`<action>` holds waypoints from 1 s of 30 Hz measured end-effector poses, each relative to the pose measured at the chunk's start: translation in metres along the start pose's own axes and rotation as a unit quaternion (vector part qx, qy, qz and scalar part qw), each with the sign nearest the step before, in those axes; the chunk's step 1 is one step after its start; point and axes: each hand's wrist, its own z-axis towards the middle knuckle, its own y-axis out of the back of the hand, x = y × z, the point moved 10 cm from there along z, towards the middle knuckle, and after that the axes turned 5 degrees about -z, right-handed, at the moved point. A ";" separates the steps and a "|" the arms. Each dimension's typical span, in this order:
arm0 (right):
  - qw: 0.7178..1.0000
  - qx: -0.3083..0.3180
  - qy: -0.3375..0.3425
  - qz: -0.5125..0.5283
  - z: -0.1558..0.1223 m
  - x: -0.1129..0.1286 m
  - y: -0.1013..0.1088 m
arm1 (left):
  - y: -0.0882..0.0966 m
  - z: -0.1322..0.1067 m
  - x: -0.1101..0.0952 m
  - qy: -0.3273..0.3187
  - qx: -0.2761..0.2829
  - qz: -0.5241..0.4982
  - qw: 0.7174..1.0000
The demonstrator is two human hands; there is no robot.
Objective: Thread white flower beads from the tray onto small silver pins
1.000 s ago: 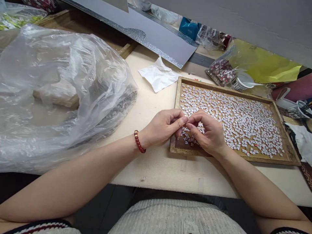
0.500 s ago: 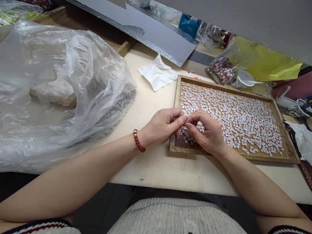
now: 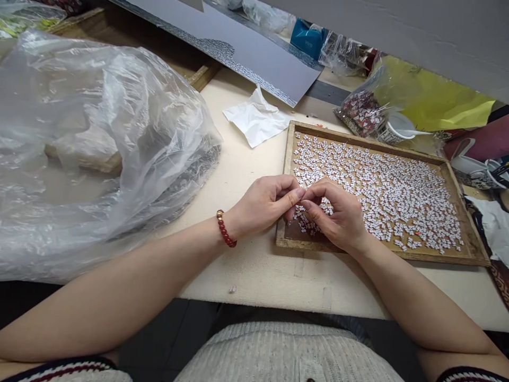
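My left hand and my right hand meet fingertip to fingertip over the left end of a shallow wooden tray. Both are closed in a pinch, thumb against forefinger; whatever is between the fingers is too small or too hidden to name. Spread across the tray floor lie a great many tiny white pieces with reddish-dark marks. One small bright red bit shows among them. A beaded red bracelet circles my left wrist.
A big clear plastic bag covers the table's left side. Behind the tray are a crumpled white tissue, a grey panel, a bag of red and white bits and a white cup. One stray piece lies near the table edge.
Both hands keep the same pinch over the tray, with barely any movement. The whole view has shifted very slightly.
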 end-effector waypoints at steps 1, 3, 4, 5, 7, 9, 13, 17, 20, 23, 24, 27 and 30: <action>1.000 0.000 -0.001 0.000 0.000 0.000 0.000 | 0.000 0.000 0.000 0.001 -0.001 -0.001 1.000; 1.000 0.001 -0.003 0.000 0.000 -0.001 0.000 | 0.000 0.000 0.000 0.002 -0.001 -0.004 1.000; 1.000 0.002 -0.003 -0.001 0.000 -0.001 0.000 | 0.000 0.000 0.000 0.002 -0.001 -0.005 1.000; 1.000 0.002 -0.003 -0.002 0.000 -0.001 0.000 | 0.000 0.000 0.000 0.000 -0.001 -0.005 1.000; 1.000 0.000 0.000 -0.003 0.000 0.000 0.000 | 0.000 0.000 0.000 -0.001 0.000 -0.003 1.000; 1.000 -0.001 0.002 -0.003 0.000 0.000 0.000 | 0.000 0.000 0.000 -0.004 0.000 0.003 1.000; 1.000 0.000 0.002 -0.001 0.000 0.000 0.000 | 0.000 0.000 -0.001 -0.007 -0.003 0.011 1.000; 1.000 0.000 0.002 0.000 0.000 0.000 0.000 | 0.001 0.000 -0.001 -0.006 -0.004 0.015 1.000; 1.000 0.001 -0.001 -0.001 0.000 0.000 0.000 | 0.001 0.000 -0.002 -0.008 -0.006 0.019 1.000; 1.000 0.003 -0.005 -0.002 0.000 -0.001 -0.001 | 0.001 0.000 -0.002 -0.010 -0.007 0.021 1.000; 1.000 0.003 -0.006 -0.003 0.000 -0.001 -0.001 | 0.001 0.000 -0.002 -0.010 -0.006 0.022 1.000; 1.000 0.001 -0.005 -0.006 0.000 -0.002 -0.001 | 0.001 0.000 -0.002 -0.012 -0.007 0.027 1.000; 1.000 0.001 -0.003 -0.004 0.000 -0.001 -0.001 | 0.001 0.000 -0.002 -0.011 -0.007 0.028 1.000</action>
